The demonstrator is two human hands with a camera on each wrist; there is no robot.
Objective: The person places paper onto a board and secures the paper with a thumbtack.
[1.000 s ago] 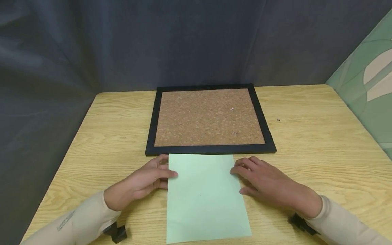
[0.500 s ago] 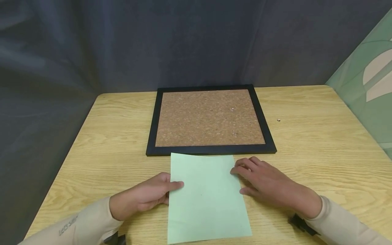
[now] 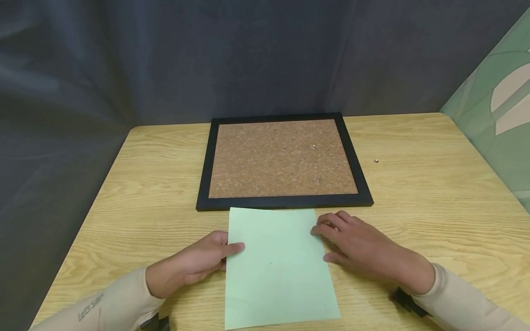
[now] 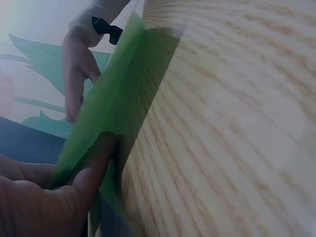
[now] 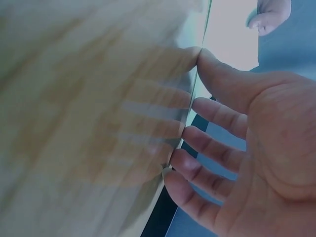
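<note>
1. A pale green rectangular sheet of paper (image 3: pixel 278 266) is laid flat on the light wood-grain counter (image 3: pixel 434 202), in the lower centre of the head view.
2. The sheet's left edge is pinched by the left hand (image 3: pixel 198 262): the thumb is laid on top and the fingers are tucked beneath, as shown in the left wrist view, where that edge (image 4: pixel 106 123) is seen lifted slightly off the counter.
3. The sheet's right edge is touched near its upper corner by the right hand (image 3: pixel 360 248); the fingers (image 5: pixel 207 143) are seen spread and nearly straight, with their tips against the paper's edge.
4. A black-framed rectangular cork board (image 3: pixel 283 160) is placed just above the sheet in the frame. Its lower frame edge is set almost against the sheet's top edge; whether they touch cannot be told.
5. Within the frame, only a small silver pin (image 3: pixel 313 146) is seen on the cork, toward its upper right.
6. A second small silver pin (image 3: pixel 376 161) is found on bare counter, right of the board.
7. Open counter is left on both sides of the board and sheet, wider on the right.
8. The far counter edge is closed off by a dark grey fabric backdrop (image 3: pixel 165 59).
</note>
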